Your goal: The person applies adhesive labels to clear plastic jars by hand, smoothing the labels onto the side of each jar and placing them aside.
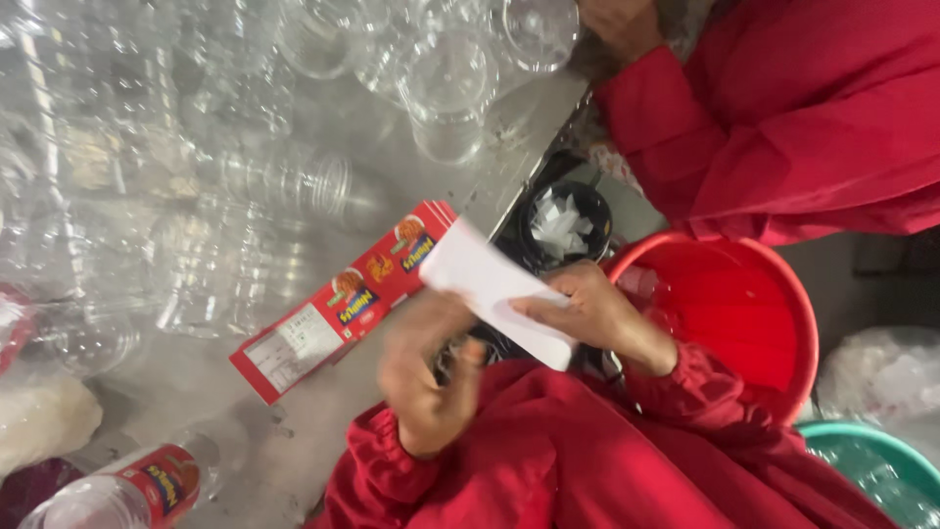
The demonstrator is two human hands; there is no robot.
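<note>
A white sheet of paper [494,289], flat and slightly bent, lay tilted across the middle of the view, running from about ten o'clock down to four o'clock. Fingers pinched its lower end, and its upper corner overlapped the end of a flattened red carton [343,299] to its nine o'clock

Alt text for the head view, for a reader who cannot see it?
Two red-sleeved hands, left hand and right hand, hold a white paper sheet above a red bucket, beside a red carton and clear plastic cups.
</note>
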